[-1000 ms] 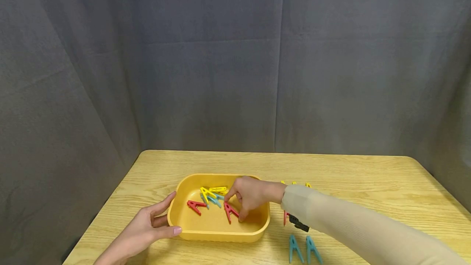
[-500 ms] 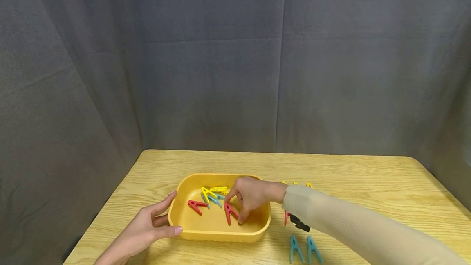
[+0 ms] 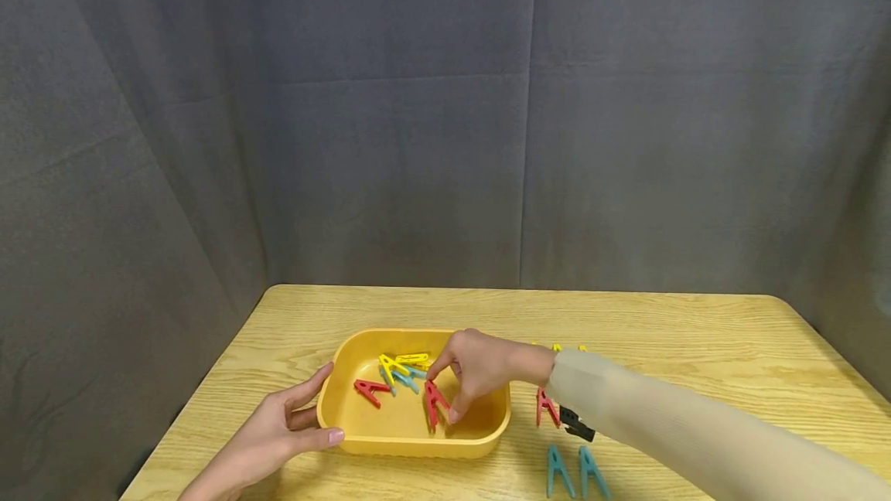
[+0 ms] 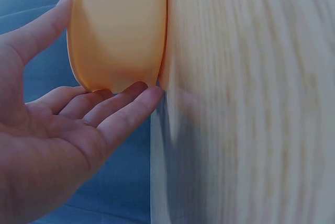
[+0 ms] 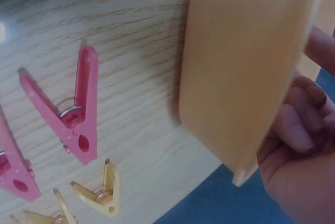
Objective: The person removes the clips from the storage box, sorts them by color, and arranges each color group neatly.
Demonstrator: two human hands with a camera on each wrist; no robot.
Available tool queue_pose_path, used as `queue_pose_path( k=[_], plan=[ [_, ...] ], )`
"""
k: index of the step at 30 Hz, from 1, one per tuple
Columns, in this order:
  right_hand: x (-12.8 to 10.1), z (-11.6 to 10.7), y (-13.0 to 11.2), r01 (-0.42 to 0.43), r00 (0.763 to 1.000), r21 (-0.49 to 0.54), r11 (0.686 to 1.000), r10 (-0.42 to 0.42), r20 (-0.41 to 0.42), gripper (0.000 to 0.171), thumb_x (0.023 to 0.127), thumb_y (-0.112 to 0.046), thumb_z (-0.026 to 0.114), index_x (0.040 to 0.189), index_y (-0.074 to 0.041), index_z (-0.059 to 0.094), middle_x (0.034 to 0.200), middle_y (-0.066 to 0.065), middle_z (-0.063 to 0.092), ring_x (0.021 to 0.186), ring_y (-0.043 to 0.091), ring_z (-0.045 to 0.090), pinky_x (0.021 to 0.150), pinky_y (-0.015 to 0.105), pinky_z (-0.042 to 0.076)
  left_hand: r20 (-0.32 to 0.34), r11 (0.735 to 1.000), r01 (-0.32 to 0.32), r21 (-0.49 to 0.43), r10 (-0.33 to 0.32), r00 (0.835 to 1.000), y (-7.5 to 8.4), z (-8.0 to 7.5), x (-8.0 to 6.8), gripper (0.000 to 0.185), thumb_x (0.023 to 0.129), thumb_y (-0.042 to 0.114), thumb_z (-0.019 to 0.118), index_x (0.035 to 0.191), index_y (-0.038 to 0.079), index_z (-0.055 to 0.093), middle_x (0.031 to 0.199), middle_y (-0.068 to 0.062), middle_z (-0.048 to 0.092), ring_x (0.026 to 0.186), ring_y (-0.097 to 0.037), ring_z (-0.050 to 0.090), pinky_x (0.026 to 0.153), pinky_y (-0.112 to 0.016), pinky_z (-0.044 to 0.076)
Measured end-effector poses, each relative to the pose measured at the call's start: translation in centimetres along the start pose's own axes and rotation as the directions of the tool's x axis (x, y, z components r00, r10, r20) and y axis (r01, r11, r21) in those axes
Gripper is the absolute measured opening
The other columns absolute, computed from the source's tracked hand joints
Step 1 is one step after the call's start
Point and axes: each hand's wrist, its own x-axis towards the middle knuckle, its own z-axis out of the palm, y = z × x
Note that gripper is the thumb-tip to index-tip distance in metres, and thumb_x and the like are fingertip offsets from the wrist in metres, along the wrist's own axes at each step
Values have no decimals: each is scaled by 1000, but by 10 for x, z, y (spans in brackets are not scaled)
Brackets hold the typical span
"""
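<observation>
On the wooden table, the flat, relaxed left hand steadied the yellow tray while the right hand pinched a red clothespin inside it, best lifted straight up clear of the tray's rim.

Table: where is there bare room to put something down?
The table is bare behind the yellow tray, and on the far right. It is crowded right of the tray, where red, blue and yellow clothespins lie under the right hand's sleeve.

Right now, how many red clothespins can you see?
3: one lies in the yellow tub, left; one pinched by the right hand inside it; one on the table. The sleeve may hide others.
</observation>
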Motion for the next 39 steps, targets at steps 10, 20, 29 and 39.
queue_pose_path(
  k=[10,20,29,39],
  plan=[
    [-29,-15,-3,-16,992,55,998,23,-126,55,75,-9,97,125,3,76,46,-13,30,47,2,20,50,19,25,31,999,-18,-32,19,999,-1,-3,2,96,96,8,79,167,-1,15,168,-31,18,137,-42,54,95,-39,59],
    [-78,-21,-2,-82,957,135,988,115,-267,56,76,-15,96,127,-2,76,48,-12,29,46,6,21,49,22,25,11,1000,-17,-20,17,1000,-2,-8,0,97,95,7,80,167,-1,15,170,-29,14,138,-43,53,94,-39,59],
    [-118,-18,4,-111,926,229,967,184,-330,61,75,-20,97,130,-5,76,52,-10,30,47,7,26,49,22,28,37,998,-66,-19,66,997,-3,-12,0,96,95,4,79,165,-6,13,168,-33,11,139,-47,50,93,-39,60],
    [-153,-7,20,-79,915,357,931,210,-346,62,77,-16,95,133,1,72,56,-10,25,47,3,24,44,23,35,43,998,-58,-33,59,997,-1,-11,0,97,96,4,78,166,-5,11,169,-32,9,139,-46,50,94,-39,59]
  ],
)
